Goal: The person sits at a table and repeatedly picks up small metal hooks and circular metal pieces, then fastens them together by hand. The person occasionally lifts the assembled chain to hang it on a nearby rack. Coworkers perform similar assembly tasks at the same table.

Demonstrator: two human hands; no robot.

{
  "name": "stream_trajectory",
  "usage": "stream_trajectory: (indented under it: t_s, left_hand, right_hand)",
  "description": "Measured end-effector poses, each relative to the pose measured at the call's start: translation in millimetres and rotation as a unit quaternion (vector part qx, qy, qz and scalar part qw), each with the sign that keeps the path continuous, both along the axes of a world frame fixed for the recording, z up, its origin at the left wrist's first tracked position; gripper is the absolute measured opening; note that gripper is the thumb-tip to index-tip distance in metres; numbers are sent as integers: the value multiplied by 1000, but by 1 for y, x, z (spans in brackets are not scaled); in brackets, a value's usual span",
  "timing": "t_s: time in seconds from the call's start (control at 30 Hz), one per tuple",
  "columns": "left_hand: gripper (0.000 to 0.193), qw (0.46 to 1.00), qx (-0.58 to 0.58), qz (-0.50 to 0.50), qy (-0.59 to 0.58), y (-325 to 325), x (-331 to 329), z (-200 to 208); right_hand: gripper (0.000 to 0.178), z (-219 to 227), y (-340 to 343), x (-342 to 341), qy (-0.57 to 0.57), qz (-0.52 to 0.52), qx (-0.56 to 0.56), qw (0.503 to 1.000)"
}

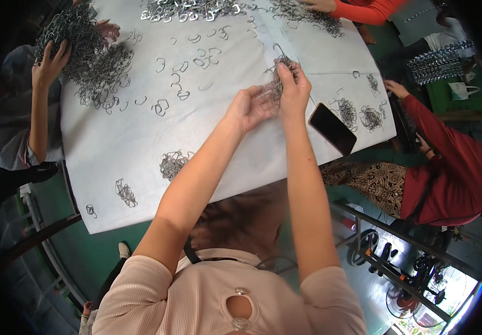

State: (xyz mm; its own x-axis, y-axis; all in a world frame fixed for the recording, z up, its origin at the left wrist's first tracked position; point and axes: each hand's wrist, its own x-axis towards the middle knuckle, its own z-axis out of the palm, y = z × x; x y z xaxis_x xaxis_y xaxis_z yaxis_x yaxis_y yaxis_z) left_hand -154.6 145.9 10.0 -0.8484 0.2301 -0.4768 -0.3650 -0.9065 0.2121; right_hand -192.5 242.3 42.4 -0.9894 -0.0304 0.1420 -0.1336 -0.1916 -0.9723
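Observation:
My right hand (294, 89) grips a bunch of bent metal wire hooks (277, 84), thumb on top, held above the white table. One hook juts out from the upper end of the bunch. My left hand (254, 107) is beside its lower end, palm turned up, with slightly blurred fingers stretched out to the hooks. Whether those fingertips touch the hooks, I cannot tell. A dark smartphone (332, 129) lies on the table to the right of my hands. Left of my left forearm is a small heap of hooks (174, 164).
Loose C-shaped hooks (181, 78) are scattered over the white table (124, 134). More small heaps (371, 117) lie at its right edge. At the left, a person's hands hold a big tangled mass (73, 44). Another pile (191, 8) lies at the far edge. People stand around the table.

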Motion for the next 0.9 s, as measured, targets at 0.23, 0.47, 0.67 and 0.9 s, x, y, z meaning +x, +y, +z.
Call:
stream_trajectory:
  t_s: [0.23, 0.47, 0.67, 0.9]
  left_hand:
    - [32, 997, 23, 42, -57, 22, -15, 11]
    - [35, 999, 22, 44, -4, 19, -32, -13]
    - [34, 998, -42, 31, -26, 5, -32, 8]
    - [37, 993, -9, 115, -12, -26, -40, 47]
  right_hand:
    - [14, -22, 14, 2, 196, -6, 132, 972]
    - [27, -20, 19, 7, 307, 21, 368, 877]
    - [33, 10, 24, 18, 281, 29, 444, 850]
    - [32, -8, 60, -3, 13, 96, 426, 900]
